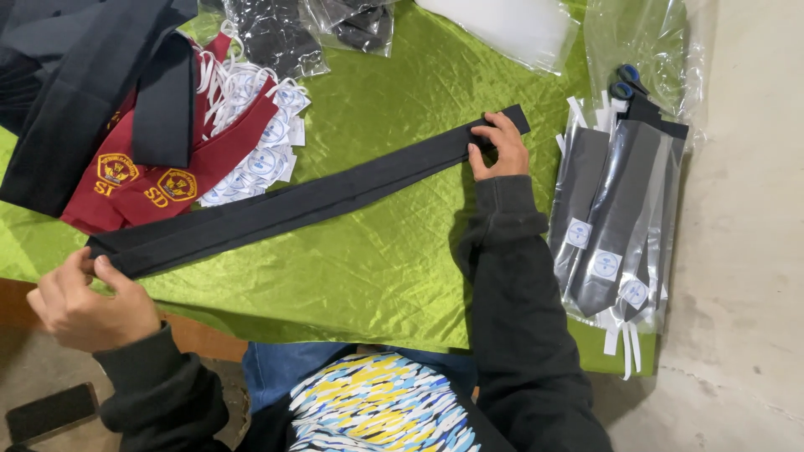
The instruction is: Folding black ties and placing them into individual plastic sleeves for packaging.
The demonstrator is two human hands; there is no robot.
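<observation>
Your left hand (84, 305), nearest the lens, pinches the wide end of a long black necktie (301, 201), fingers closed on the cloth at the table's near edge. Your right hand (498, 146) presses the narrow end flat, fingers curled over it, on the green satin tablecloth (385, 276). You have the tie stretched straight but not yet bagged. Finished ties in clear sleeves (615, 218) lie stacked to your right; maroon ties (159, 180) and white labels (260, 151) wait on your left.
</observation>
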